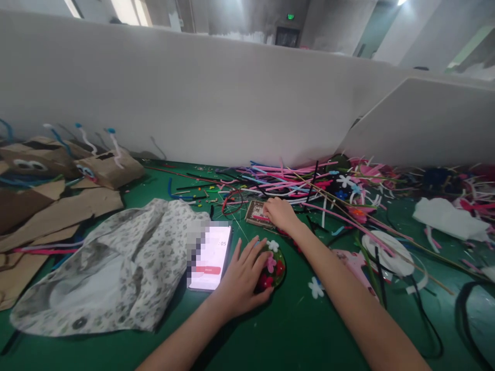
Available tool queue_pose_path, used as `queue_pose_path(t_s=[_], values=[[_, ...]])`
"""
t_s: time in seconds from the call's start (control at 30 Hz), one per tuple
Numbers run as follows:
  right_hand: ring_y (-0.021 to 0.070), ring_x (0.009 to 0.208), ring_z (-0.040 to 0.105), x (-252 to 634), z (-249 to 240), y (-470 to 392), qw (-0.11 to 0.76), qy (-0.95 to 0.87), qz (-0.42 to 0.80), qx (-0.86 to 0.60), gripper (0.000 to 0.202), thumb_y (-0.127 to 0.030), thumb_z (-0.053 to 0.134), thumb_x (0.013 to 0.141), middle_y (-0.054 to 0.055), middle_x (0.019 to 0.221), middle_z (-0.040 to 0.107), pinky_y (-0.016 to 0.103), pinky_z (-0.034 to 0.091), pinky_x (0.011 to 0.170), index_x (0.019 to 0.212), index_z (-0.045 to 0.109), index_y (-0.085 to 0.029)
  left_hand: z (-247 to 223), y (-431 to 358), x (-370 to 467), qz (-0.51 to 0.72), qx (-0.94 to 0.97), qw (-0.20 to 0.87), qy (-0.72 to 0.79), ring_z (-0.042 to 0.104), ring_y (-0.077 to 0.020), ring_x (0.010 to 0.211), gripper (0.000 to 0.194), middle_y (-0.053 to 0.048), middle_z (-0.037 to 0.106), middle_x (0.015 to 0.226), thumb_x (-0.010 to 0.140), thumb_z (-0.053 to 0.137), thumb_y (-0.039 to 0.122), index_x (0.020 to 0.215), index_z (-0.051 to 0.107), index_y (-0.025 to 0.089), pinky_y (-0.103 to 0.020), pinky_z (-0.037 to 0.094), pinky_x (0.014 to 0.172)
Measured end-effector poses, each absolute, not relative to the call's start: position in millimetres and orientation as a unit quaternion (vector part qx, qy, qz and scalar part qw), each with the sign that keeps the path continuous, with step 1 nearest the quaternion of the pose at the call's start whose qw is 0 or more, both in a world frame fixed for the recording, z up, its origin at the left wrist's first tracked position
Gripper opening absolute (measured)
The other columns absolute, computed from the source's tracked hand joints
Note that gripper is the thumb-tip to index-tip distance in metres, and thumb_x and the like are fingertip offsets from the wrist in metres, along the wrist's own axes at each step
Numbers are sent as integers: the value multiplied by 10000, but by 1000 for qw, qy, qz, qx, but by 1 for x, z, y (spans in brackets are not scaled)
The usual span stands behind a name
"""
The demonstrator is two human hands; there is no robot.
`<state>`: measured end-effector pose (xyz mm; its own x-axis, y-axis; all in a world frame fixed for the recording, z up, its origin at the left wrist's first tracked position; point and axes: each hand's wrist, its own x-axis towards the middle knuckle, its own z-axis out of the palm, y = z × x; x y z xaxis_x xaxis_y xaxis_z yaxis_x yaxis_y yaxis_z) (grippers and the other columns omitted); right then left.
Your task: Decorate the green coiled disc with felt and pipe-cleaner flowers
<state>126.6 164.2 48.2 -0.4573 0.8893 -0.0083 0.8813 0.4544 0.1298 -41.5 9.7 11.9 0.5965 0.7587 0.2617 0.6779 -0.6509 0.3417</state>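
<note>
My left hand (244, 273) rests with its fingers spread, the fingertips and thumb at the left edge of a round green piece (279, 265) covered with red, pink and white flowers. Farther forward, my right hand (279, 214) has its fingers curled down over the right part of a small brown cardboard tray (253, 212) with pale and red bits in it. Whether the fingertips pinch something there is hidden. Left of my left hand lies a lit phone (212, 257). A white flower (316, 287) lies on the green table near my right forearm.
A patterned cloth (116, 268) and cardboard boxes with stalks (112, 167) are on the left. Pink, white and black fuzzy stems (286, 178) are heaped along the grey partition (216, 103). A white disc (389, 252) and crumpled tissue (450, 219) lie on the right.
</note>
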Motion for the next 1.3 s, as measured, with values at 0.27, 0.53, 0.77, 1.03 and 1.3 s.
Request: queue_pose_path(t_s=[0.27, 0.53, 0.77, 1.03, 1.3], values=[[206, 1022, 609, 126, 49, 155, 20, 850, 123, 512, 298, -354, 588, 914, 70, 1161, 611, 432, 510, 878, 1140, 591, -159, 11, 7, -40, 211, 887, 87, 402, 251, -344, 1427, 594, -158, 395, 1500, 822, 583, 405, 1348, 445, 165, -612, 178, 1146], [246, 960, 533, 142, 58, 115, -83, 847, 147, 504, 233, -247, 431, 978, 151, 1005, 632, 360, 359, 796, 972, 616, -104, 5, 7, -38, 211, 885, 91, 405, 248, -340, 1424, 633, -156, 398, 1493, 818, 595, 451, 1355, 425, 162, -610, 154, 1152], [190, 842, 533, 171, 33, 4, -208, 886, 93, 403, 153, -174, 447, 961, 56, 912, 658, 327, 346, 749, 910, 591, -174, 1, 7, -37, 217, 884, 100, 402, 248, -337, 1422, 624, -154, 395, 1492, 828, 591, 444, 1358, 411, 169, -611, 147, 1149], [175, 813, 575, 175, 1, -25, -242, 892, 91, 372, 171, -120, 482, 936, 54, 883, 693, 331, 377, 735, 923, 647, -164, 0, 7, -34, 226, 875, 121, 410, 276, -326, 1409, 617, -138, 430, 1462, 812, 606, 419, 1349, 415, 183, -600, 156, 1154], [182, 832, 593, 180, -1, -21, -257, 888, 55, 379, 224, -101, 476, 924, 70, 934, 698, 334, 422, 720, 1028, 660, -175, -1, 7, -34, 228, 875, 116, 411, 269, -327, 1412, 614, -144, 427, 1462, 829, 584, 436, 1357, 408, 177, -591, 150, 1157]])
